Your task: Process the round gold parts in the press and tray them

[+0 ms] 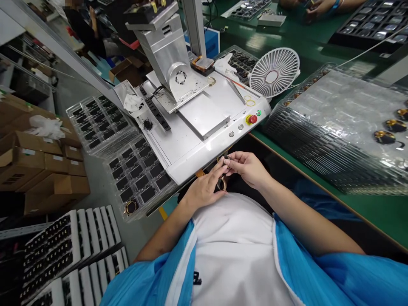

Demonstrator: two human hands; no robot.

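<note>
My left hand [207, 187] curls round a gold-rimmed part [224, 185]; my right hand [250, 171] pinches a dark piece [227, 158]. Both are near the machine base's [194, 162] front edge.

My left hand [206, 187] holds a gold-rimmed round piece [222, 183], and my right hand [247, 169] meets it at the fingertips, just in front of the white machine base [204, 144]. A white round fan grille [274, 72] stands beyond, beside stacked clear trays [338, 127].
</note>
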